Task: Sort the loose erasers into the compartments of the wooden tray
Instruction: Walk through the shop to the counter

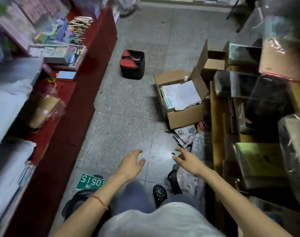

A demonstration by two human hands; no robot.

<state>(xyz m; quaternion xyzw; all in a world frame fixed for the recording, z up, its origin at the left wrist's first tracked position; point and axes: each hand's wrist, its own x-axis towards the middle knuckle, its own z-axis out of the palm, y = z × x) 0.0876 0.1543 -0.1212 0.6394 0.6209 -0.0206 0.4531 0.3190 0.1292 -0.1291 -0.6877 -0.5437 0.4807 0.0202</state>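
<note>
**Grey-tiled shop aisle, two hands out and holding nothing**

Speckled grey floor tiles [128, 100] run down a narrow aisle between a dark red counter [87, 79] on the left and stacked cartons and plastic-wrapped goods on the right. A person looks down over a pale shirt at both forearms stretched forward above the floor. The left hand [131, 165], a red string [98, 200] tied at its wrist, hangs with fingers loosely bent and apart, gripping nothing. The right hand [188, 161] reaches out beside it, fingers spread and slightly curved, also holding nothing.

Stationery crowds the counter: a fan of pencils [79, 26] and, nearer, a divided display box [67, 55], well apart from both hands. Blur makes it impossible to tell whether that box is the wooden tray, or which items are erasers.

An open cardboard box [185, 115] of papers stands on the floor to the right, a black-and-red bag [132, 65] farther up the aisle, and a green numbered plate [90, 182] lies near the left forearm.
</note>
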